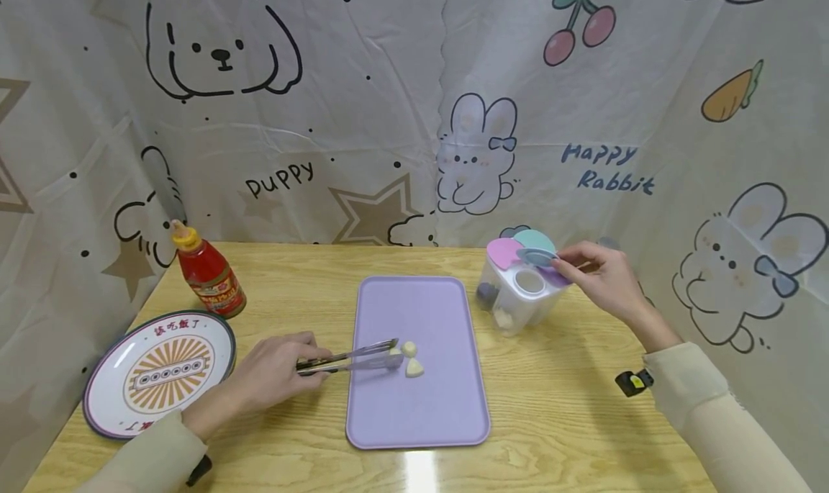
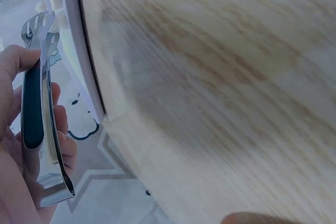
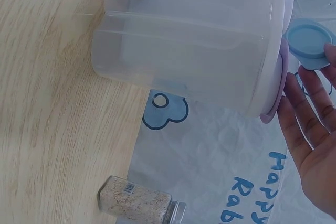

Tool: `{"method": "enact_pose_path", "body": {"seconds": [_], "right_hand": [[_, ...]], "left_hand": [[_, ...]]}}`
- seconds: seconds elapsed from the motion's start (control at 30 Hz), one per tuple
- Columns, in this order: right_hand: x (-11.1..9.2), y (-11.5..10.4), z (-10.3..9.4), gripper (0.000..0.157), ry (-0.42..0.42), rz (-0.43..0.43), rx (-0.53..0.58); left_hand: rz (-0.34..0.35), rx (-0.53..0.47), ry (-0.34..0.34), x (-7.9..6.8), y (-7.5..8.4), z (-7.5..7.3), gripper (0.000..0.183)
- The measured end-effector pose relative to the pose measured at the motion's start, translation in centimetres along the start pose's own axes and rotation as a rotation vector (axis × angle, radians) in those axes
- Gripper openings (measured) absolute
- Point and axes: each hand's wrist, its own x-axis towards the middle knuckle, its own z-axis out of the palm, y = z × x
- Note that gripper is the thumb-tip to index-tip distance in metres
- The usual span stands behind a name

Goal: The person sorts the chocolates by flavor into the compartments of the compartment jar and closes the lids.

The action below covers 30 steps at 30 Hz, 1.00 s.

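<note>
My left hand point(image 1: 278, 367) grips metal tongs point(image 2: 34, 108) with dark handle grips. Their tips lie over the purple tray point(image 1: 417, 299), around a small pale piece that looks like a garlic clove. Two more pale pieces point(image 1: 409, 348) sit just beyond the tips. On the right, my right hand point(image 1: 605, 281) pinches the edge of a raised blue lid point(image 3: 308, 39) between thumb and fingers. Below this lid, the round opening of a clear compartment box point(image 1: 518, 299) shows. Pink, green and purple lids cover its other compartments, and a pale piece shows through its wall.
A red sauce bottle point(image 1: 210, 277) with a yellow cap stands at the back left. In front of it lies a patterned white oval plate point(image 1: 103, 385). A glass jar of grains point(image 3: 135, 203) stands behind the box, near the printed curtain point(image 1: 388, 119).
</note>
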Motion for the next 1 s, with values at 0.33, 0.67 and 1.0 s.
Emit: {"method": "enact_pose_path", "body": {"seconds": [0.33,0.67,1.0], "right_hand": [[0.0,0.0,0.1,0.016,-0.001,0.0,0.0],[0.1,0.1,0.0,0.017,0.008,-0.016,0.014],[0.1,0.3,0.1,0.014,0.024,-0.044,0.01]], "left_hand": [[0.007,-0.028,0.055,0.8,0.4,0.0,0.025],[0.044,-0.072,0.078,3.0,1.6,0.4,0.028],[0.095,-0.101,0.091,6.3,3.7,0.6,0.028]]}}
